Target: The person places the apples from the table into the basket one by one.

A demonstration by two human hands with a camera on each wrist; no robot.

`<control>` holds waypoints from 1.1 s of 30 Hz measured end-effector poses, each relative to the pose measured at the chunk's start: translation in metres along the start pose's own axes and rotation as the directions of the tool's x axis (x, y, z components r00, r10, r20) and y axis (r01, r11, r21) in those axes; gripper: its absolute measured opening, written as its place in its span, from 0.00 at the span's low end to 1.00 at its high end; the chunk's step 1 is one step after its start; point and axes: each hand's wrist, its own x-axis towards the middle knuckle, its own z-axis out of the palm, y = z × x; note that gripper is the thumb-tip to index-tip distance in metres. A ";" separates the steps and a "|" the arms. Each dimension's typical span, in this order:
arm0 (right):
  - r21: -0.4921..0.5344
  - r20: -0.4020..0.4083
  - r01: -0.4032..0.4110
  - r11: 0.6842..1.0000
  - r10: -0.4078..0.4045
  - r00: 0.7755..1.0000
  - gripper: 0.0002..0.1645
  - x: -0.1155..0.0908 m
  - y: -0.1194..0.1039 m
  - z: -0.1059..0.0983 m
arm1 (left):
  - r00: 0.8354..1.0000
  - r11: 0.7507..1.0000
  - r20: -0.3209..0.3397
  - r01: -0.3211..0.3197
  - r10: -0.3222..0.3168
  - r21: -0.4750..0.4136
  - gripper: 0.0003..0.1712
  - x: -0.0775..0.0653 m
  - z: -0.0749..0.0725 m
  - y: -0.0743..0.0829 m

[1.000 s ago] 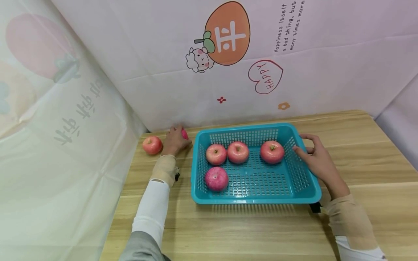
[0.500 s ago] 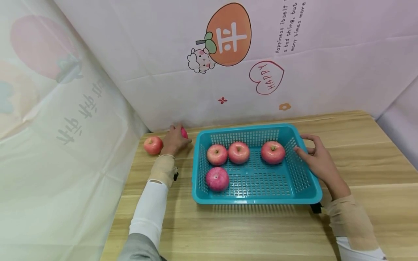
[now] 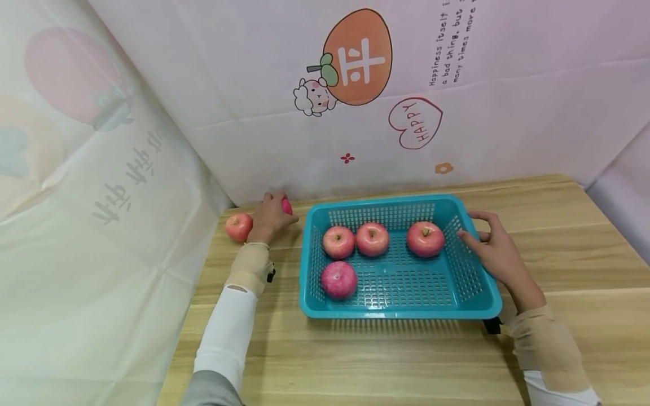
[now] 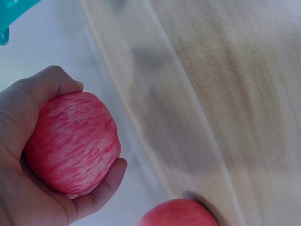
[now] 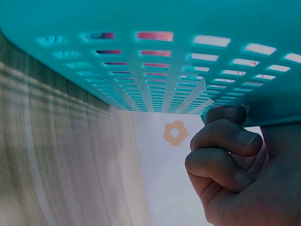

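Observation:
My left hand (image 3: 269, 219) grips a pink-red streaked apple (image 4: 75, 143) near the table's back left, thumb and fingers curved round its sides. In the head view the hand covers most of that apple. Just left of the hand sits another red apple (image 3: 238, 226) on the table. My right hand (image 3: 495, 248) holds the right end of a turquoise plastic basket (image 3: 396, 313), its thumb over the rim and fingers curled outside. Inside, two apples (image 3: 338, 242) (image 3: 373, 239) lie side by side at the back left, one apple (image 3: 425, 239) farther right, and a darker pink apple (image 3: 339, 280) at the front left.
The wooden table (image 3: 386, 361) runs under everything, its back edge against a white printed cloth (image 3: 244, 96). Another pale cloth (image 3: 127, 282) hangs along the left side. The basket's left wall stands close to the left hand.
The head view has tilted slightly, so the scene sits a little lower and farther right. Both hands keep their holds, and the apples and basket stay in place.

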 end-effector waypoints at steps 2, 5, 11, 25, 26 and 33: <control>-0.004 -0.001 0.000 1.000 0.000 1.000 0.43 0.000 0.000 0.000 | 1.000 1.000 0.001 -0.010 0.010 0.006 0.34 -0.001 -0.002 0.001; -0.004 -0.001 0.000 1.000 0.000 1.000 0.43 0.000 0.000 0.000 | 1.000 0.999 -0.007 -0.029 0.029 0.015 0.33 -0.003 -0.004 0.003; 0.002 -0.002 0.005 1.000 -0.005 1.000 0.42 0.000 0.001 -0.001 | 0.998 0.997 -0.016 -0.065 0.066 0.052 0.32 -0.009 -0.008 0.009; 0.002 0.002 0.000 1.000 0.000 1.000 0.43 0.000 0.000 0.000 | 0.995 0.991 -0.028 -0.097 0.100 0.088 0.30 -0.023 -0.018 0.021; 0.003 0.002 -0.001 1.000 0.001 1.000 0.43 0.001 0.001 0.000 | 0.994 0.991 -0.031 -0.101 0.104 0.092 0.30 -0.024 -0.018 0.022; 0.004 0.007 -0.007 1.000 0.007 1.000 0.43 0.002 0.002 0.000 | 0.990 0.986 -0.053 -0.125 0.131 0.110 0.30 -0.032 -0.022 0.029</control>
